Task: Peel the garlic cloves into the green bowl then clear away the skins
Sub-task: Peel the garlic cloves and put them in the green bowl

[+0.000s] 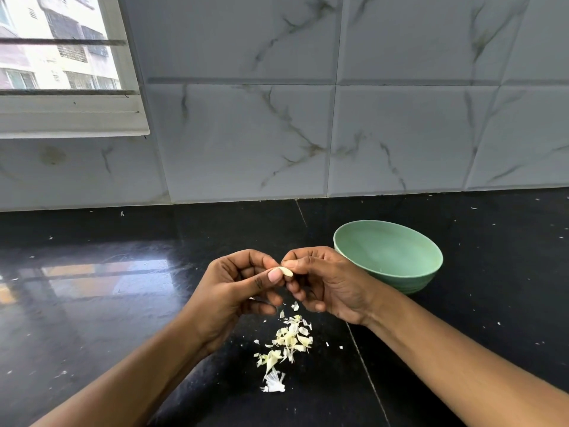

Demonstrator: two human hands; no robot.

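Note:
A pale garlic clove is held above the black counter between both hands. My left hand pinches it with thumb and fingers from the left. My right hand pinches its right end with thumb and forefinger. The green bowl stands just right of and behind my right hand; the part of its inside that shows is bare. A heap of garlic skins lies on the counter below my hands, trailing toward me to a papery white piece.
The black polished counter runs back to a marble-tiled wall. Small skin flecks are scattered across it, several at the right. A window is at the upper left.

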